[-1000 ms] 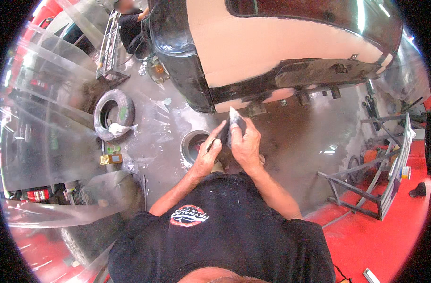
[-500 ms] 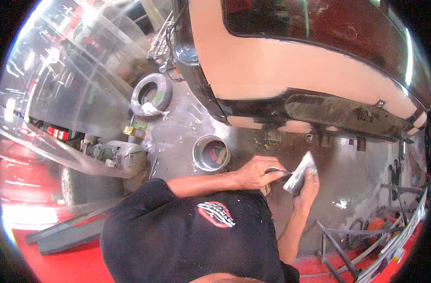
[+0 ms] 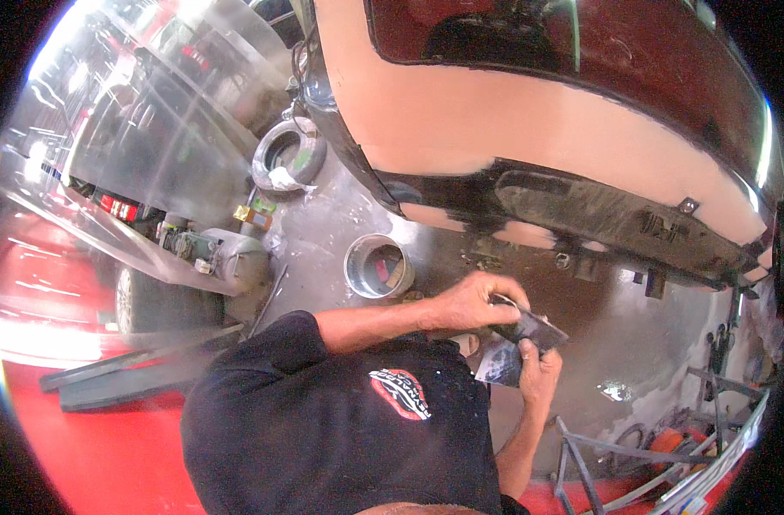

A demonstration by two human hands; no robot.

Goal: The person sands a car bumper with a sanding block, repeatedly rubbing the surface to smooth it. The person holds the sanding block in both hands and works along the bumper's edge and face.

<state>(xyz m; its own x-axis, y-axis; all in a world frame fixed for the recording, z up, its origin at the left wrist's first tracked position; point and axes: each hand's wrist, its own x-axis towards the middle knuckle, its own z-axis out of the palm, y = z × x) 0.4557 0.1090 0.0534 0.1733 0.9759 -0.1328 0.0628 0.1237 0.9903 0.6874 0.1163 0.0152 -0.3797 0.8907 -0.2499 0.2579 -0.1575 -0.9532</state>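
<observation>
In front of my chest, my left hand (image 3: 479, 302) is closed, its fingers pinching a thin dark flat piece (image 3: 542, 330) by one end. The piece points right and slightly down, toward my right hand (image 3: 539, 373). That hand is closed on a flat plate mottled pale and dark (image 3: 500, 360), which hangs at a tilt on its left side. My right thumb lies against or just under the lower edge of the dark piece. The two flat things overlap, and I cannot tell their exact kinds.
Ahead stands a car body with a peach-coloured rear panel (image 3: 460, 120) and black lower trim. A bucket (image 3: 349, 268) with small blocks inside and a tire (image 3: 310, 163) are on the grey floor. Metal frames (image 3: 619, 451) stand at the lower right; a red car (image 3: 48, 309) is left.
The mottled plate has swung from pointing up to hanging down and left. My left hand has turned, and its dark piece now lies across above the plate. The view has shifted slightly.
</observation>
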